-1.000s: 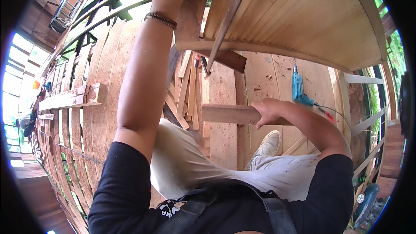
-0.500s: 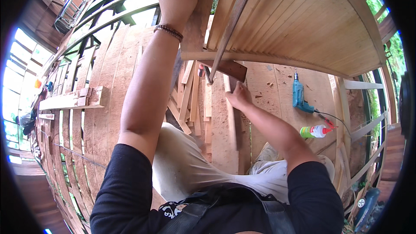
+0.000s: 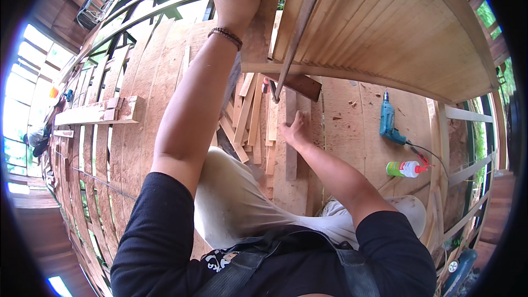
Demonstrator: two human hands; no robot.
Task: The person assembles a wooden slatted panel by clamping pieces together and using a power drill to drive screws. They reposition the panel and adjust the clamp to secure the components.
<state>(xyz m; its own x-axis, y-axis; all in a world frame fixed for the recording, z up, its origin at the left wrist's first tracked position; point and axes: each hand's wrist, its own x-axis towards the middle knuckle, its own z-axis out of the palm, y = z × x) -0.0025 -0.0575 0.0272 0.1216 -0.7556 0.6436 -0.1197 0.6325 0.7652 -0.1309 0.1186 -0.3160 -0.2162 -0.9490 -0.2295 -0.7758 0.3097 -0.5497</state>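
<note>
My left hand (image 3: 236, 3) is raised at the top, closed round a grey-brown piece that the upper edge cuts off. It rests against a brown board (image 3: 257, 36) at the left end of a large curved wooden panel (image 3: 385, 27) with slat-like grooves. A long thin bar (image 3: 300, 27) slants down across the panel, and a short dark wood block (image 3: 300, 86) juts out below its edge. Lower down, my right hand (image 3: 297, 132) is closed on a narrow wooden strip (image 3: 291, 162), thumb on its left side. Part of its grip is hidden.
Several loose wood strips (image 3: 247, 113) lie left of my right hand. To the right are a blue drill (image 3: 388, 121) with a cord and a white-and-green glue bottle (image 3: 402, 169) with a red cap. A stepped beam (image 3: 102, 111) lies at left on gapped floorboards.
The wooden strip under my right hand has shifted slightly left and turned to show its dark face. My right hand is a little lower. The whole view has shifted slightly.
</note>
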